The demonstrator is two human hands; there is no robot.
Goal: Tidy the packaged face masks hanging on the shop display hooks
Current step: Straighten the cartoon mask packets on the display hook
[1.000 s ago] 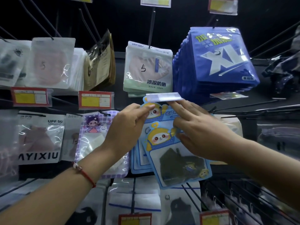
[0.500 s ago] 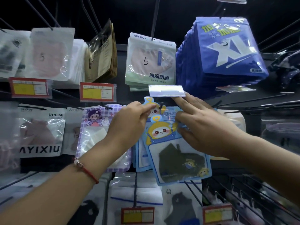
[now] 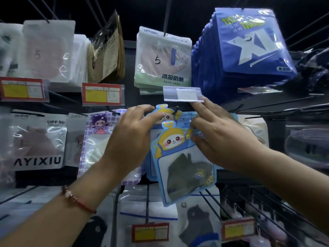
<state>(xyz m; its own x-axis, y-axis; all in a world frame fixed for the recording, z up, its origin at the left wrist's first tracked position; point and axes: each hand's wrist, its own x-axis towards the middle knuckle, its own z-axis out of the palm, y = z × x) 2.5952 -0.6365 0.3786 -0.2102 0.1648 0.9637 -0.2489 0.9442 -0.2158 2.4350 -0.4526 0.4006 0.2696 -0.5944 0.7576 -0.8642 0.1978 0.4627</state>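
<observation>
Hanging at the centre of the display, the blue cartoon mask packet (image 3: 179, 157) sits tilted at the front of a small stack of like packets, just below the clear price-tag holder (image 3: 183, 93) and close to the tip of a black display hook (image 3: 176, 110). The left hand (image 3: 130, 139) has its fingers (image 3: 142, 111) curled over the upper left corner of the stack, pinching the packet tops. The right hand (image 3: 222, 138) holds the front packet at its upper right edge, thumb and lower fingers curled on it, while its index finger (image 3: 200, 107) lies extended, the tip touching the underside of the price-tag holder. A beaded bracelet (image 3: 76, 200) circles the left wrist. Above hang a green-edged UPF100+ packet (image 3: 163, 59) marked 5 and a thick stack of blue XL packets (image 3: 249, 47). Left of the hands hangs a purple checked packet (image 3: 99, 136); further left, a white UPF 50 packet (image 3: 38, 141). Red-framed price tags (image 3: 103, 93) sit along the hooks.
</observation>
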